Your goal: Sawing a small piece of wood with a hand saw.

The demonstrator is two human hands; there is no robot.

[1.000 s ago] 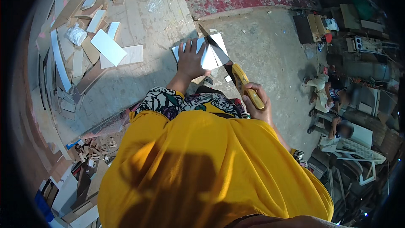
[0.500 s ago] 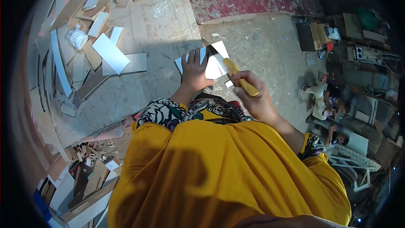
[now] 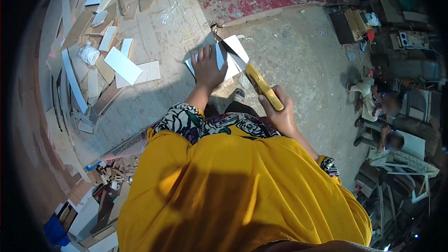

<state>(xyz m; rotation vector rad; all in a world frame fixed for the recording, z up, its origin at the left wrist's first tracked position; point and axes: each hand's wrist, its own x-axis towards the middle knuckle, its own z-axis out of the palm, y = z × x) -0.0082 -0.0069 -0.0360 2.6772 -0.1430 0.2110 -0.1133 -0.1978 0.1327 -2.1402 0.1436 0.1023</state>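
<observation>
My left hand (image 3: 208, 68) lies flat with fingers spread on a white board (image 3: 230, 71) that overhangs the edge of a worn work table (image 3: 173, 37). In my right hand (image 3: 281, 114) is the yellow handle of a handsaw (image 3: 255, 80). The saw's dark blade points up and left across the board, just right of my left fingers. Another white portion (image 3: 237, 46) of board shows on the blade's far side. Whether it is joined to the part under my hand I cannot tell.
White and brown board offcuts (image 3: 122, 65) and a crumpled clear plastic bag (image 3: 88, 54) lie on the table's left. Wood scraps (image 3: 114, 170) heap at lower left. My shoe (image 3: 239, 95) stands below the board. Two people (image 3: 385, 107) sit at far right beside stacked frames.
The view has shifted slightly. My right hand still grips the saw, now lower on its handle, and my left hand stays on the board. My shoe has come into sight below.
</observation>
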